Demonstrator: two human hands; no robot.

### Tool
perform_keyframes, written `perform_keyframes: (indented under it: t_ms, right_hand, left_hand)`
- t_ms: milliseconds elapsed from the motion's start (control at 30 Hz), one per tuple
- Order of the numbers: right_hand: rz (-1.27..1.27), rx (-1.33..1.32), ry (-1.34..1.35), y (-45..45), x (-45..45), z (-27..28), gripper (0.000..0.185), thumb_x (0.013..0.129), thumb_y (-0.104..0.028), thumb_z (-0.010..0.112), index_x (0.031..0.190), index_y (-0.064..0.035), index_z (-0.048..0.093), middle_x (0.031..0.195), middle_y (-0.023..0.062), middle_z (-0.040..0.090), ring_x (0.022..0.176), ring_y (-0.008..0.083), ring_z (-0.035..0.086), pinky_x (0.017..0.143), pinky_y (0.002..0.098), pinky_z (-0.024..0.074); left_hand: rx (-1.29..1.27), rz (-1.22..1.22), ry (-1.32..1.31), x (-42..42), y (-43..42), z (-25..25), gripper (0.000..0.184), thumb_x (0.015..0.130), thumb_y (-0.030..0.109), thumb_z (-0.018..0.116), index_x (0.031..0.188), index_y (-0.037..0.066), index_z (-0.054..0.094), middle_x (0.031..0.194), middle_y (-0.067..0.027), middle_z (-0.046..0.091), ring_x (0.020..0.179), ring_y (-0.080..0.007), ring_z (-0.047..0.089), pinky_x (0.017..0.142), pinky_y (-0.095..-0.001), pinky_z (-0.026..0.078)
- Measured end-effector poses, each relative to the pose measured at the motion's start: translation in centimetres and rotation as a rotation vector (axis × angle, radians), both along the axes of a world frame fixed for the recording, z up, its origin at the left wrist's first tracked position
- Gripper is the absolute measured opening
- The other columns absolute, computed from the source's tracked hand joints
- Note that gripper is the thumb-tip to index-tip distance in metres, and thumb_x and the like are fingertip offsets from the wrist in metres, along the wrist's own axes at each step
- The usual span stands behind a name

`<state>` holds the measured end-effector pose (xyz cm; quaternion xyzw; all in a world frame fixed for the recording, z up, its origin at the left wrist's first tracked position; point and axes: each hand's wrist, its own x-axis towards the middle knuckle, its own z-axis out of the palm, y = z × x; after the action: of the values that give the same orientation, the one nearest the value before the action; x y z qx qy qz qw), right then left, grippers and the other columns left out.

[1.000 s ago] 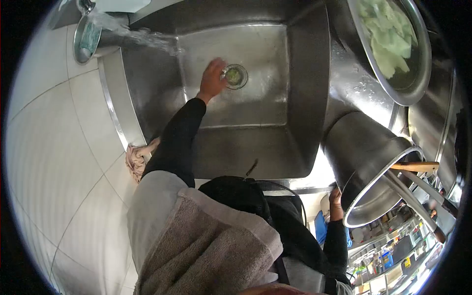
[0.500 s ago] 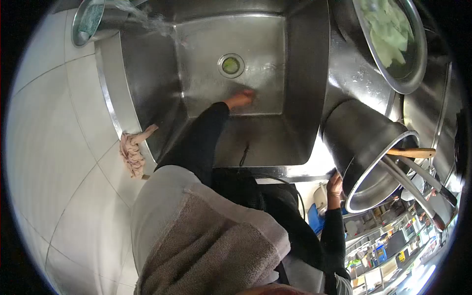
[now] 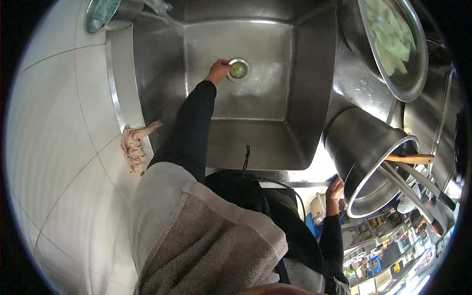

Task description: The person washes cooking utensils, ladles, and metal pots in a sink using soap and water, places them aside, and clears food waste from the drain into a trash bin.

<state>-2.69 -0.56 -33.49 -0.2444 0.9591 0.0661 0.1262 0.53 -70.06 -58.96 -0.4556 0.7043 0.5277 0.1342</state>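
My left hand (image 3: pixel 220 70) reaches down into the steel sink (image 3: pixel 260 105), its fingers drawn together at the left rim of the round drain (image 3: pixel 238 70). Green scraps lie inside the drain. Whatever those fingers pinch is too small to make out. My right hand (image 3: pixel 335 191) grips the front edge of the counter, beside a tilted steel pot (image 3: pixel 359 147). The handles of several utensils, one of them wooden (image 3: pixel 410 159), stick out of the pot's mouth.
Pale green leaves (image 3: pixel 391 39) lie in a large metal bowl (image 3: pixel 418 81) at the upper right. A pinkish cloth (image 3: pixel 132 150) hangs over the sink's left ledge. At the upper left, water runs near a metal container (image 3: pixel 93 19). Shelves (image 3: pixel 383 265) stand at the lower right.
My left hand swept from the drain toward the sink's near side, then came back to the drain rim. My right hand has stayed at the counter edge. The view has shifted slightly.
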Motion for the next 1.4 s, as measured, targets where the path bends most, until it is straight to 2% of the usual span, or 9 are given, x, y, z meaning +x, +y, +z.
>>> perform_keyframes:
  t_ms: [167,333,400,533,733,900,1133,1267,1400]
  right_hand:
    - [-0.104,-0.171,-0.005,-4.1,-0.3,2.5,0.035,0.1,-0.023,0.039,0.113,0.0042,0.058,0.105,0.0298,0.062,0.093,0.0446,0.061,0.077,0.0481,0.0482]
    - [-0.194,-0.408,0.0,-9.0,-1.0,5.1,0.043,0.102,-0.032,0.039,0.106,0.0034,0.063,0.096,0.0294,0.064,0.085,0.0438,0.063,0.07,0.0476,0.0484]
    - [-0.19,-0.191,-0.073,-8.4,-1.4,5.4,0.044,0.101,-0.034,0.041,0.101,0.0034,0.063,0.095,0.0293,0.064,0.083,0.0422,0.063,0.068,0.0492,0.0464]
    - [-0.264,-0.349,-0.141,-11.0,-1.9,8.6,0.028,0.097,-0.03,0.053,0.098,-0.0036,0.062,0.09,0.0165,0.061,0.089,0.0368,0.057,0.078,0.0471,0.0419]
    - [0.08,-0.506,0.071,-8.4,-2.1,6.8,0.026,0.095,-0.029,0.056,0.094,-0.0029,0.059,0.088,0.0177,0.059,0.089,0.0372,0.055,0.084,0.0468,0.0379]
    - [0.132,-0.572,-0.033,-7.2,-2.6,6.3,0.035,0.095,-0.032,0.057,0.089,0.0028,0.06,0.09,0.0191,0.058,0.087,0.0372,0.054,0.079,0.0486,0.0419]
    - [0.221,-0.591,-0.319,-6.5,-2.6,7.8,0.036,0.1,-0.032,0.053,0.101,0.0033,0.056,0.092,0.0096,0.052,0.083,0.0187,0.049,0.078,0.0329,0.0418]
    - [0.057,-0.678,-0.464,-5.4,-3.9,8.2,0.028,0.1,-0.027,0.053,0.096,0.0007,0.057,0.093,0.0073,0.056,0.088,0.0165,0.052,0.086,0.0313,0.0437]
    - [-0.024,-0.865,-0.612,-3.1,-6.2,6.6,0.019,0.1,-0.022,0.054,0.096,-0.0046,0.057,0.094,0.0036,0.057,0.09,0.0129,0.054,0.089,0.0297,0.0449]
  left_hand:
    - [0.267,0.179,0.051,0.5,2.9,1.5,0.031,0.095,0.019,0.059,0.123,0.006,0.058,0.104,-0.0056,0.063,0.092,-0.0174,0.062,0.08,-0.0348,0.054]
    - [0.387,0.31,0.338,1.1,0.2,13.7,0.032,0.099,0.021,0.055,0.128,0.008,0.056,0.102,-0.004,0.064,0.082,-0.0139,0.063,0.073,-0.0314,0.056]
    - [0.277,0.345,0.365,2.9,-0.7,19.8,0.033,0.099,0.023,0.056,0.127,0.007,0.056,0.098,-0.0032,0.064,0.081,-0.0124,0.061,0.074,-0.0307,0.055]
    - [0.284,0.542,0.628,11.1,3.1,34.8,0.033,0.096,0.023,0.061,0.123,0.004,0.056,0.092,-0.0003,0.063,0.074,-0.011,0.061,0.07,-0.0291,0.054]
    - [0.344,0.917,0.924,30.9,16.2,37.5,0.016,0.095,0.018,0.061,0.108,0.01,0.057,0.087,0.0029,0.061,0.074,-0.0069,0.059,0.066,-0.0269,0.053]
    - [0.019,1.509,0.742,43.2,32.1,31.7,0.013,0.09,0.013,0.065,0.1,0.01,0.057,0.082,-0.0006,0.061,0.065,-0.0123,0.06,0.057,-0.0284,0.052]
    - [-0.834,1.056,-0.613,49.9,43.5,7.8,0.021,0.089,0.017,0.063,0.105,0.003,0.062,0.095,-0.0122,0.067,0.082,-0.0253,0.065,0.07,-0.0408,0.052]
    - [-0.925,1.016,-0.242,52.8,50.9,-8.7,0.02,0.09,0.019,0.061,0.104,0.005,0.063,0.097,-0.0095,0.067,0.084,-0.027,0.063,0.071,-0.0428,0.05]
    - [-0.769,1.136,-0.415,46.9,48.3,1.1,0.025,0.089,0.021,0.062,0.108,0.004,0.061,0.102,-0.0125,0.065,0.093,-0.0291,0.061,0.079,-0.0433,0.047]
